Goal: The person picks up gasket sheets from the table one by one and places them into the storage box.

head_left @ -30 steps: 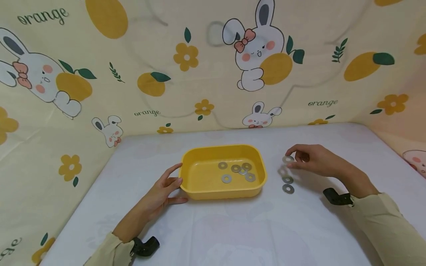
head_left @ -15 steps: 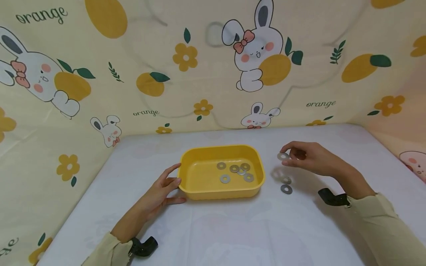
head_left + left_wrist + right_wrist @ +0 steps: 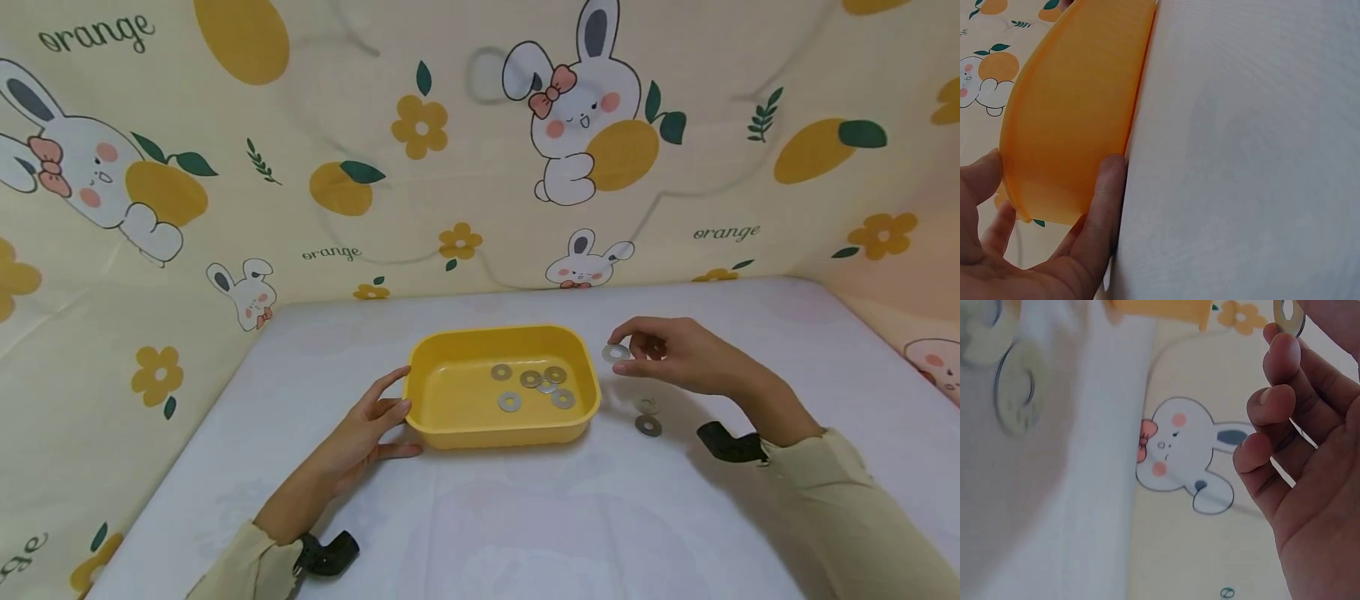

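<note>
My left hand (image 3: 360, 433) holds the left end of a yellow plastic tray (image 3: 495, 437), fingers on its rim and thumb low at the near corner. In the left wrist view, the fingers lie against the tray's outer wall (image 3: 1072, 112). Several flat metal washers lie inside the tray, some overlapping. Just right of the tray, above the table, my right hand (image 3: 675, 354) pinches a washer (image 3: 616, 353) between thumb and fingertips; the right wrist view shows part of this washer (image 3: 1289, 315). Below that hand, two washers lie on the table, the nearer one (image 3: 648, 426) darker.
A white cloth covers the table (image 3: 510, 525). Behind it and along the sides hangs a cream sheet (image 3: 465, 192) printed with rabbits, oranges and flowers. Each wrist carries a black camera mount, such as the right one (image 3: 731, 443).
My right hand has moved left toward the tray with the washer, rising slightly away from the two on the table. My left hand and the tray stay in place.
</note>
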`<action>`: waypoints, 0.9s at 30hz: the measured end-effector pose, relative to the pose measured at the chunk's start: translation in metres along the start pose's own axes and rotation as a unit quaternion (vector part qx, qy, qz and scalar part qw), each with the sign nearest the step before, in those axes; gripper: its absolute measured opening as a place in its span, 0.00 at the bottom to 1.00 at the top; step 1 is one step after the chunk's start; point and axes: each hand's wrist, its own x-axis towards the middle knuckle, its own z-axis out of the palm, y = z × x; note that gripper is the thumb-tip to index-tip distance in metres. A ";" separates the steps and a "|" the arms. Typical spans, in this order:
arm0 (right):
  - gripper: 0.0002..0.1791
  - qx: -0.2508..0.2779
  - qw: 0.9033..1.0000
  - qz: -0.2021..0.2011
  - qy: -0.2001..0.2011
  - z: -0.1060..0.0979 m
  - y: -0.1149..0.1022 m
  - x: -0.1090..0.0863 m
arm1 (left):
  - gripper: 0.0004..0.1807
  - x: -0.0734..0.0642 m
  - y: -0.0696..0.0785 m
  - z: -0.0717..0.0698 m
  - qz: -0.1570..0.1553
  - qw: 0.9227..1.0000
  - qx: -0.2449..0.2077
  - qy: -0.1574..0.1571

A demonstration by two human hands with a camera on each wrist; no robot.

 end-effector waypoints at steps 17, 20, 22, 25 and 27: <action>0.18 0.037 0.998 -0.038 -0.037 0.023 -0.022 0.026 | 0.34 0.001 0.000 0.000 -0.005 1.000 -0.003 0.006; 0.19 0.037 0.998 -0.036 -0.045 0.025 -0.026 0.029 | 0.34 0.001 0.000 0.000 -0.005 1.000 -0.002 0.005; 0.19 0.036 0.998 -0.039 -0.046 0.028 -0.027 0.031 | 0.34 0.001 0.001 0.001 -0.005 1.000 -0.001 0.007; 0.18 0.043 0.997 -0.045 -0.047 0.031 -0.029 0.033 | 0.33 0.001 0.001 0.001 -0.006 1.000 0.000 0.009; 0.18 0.052 0.996 -0.045 -0.051 0.035 -0.031 0.035 | 0.33 0.001 0.001 0.001 -0.006 1.000 0.001 0.012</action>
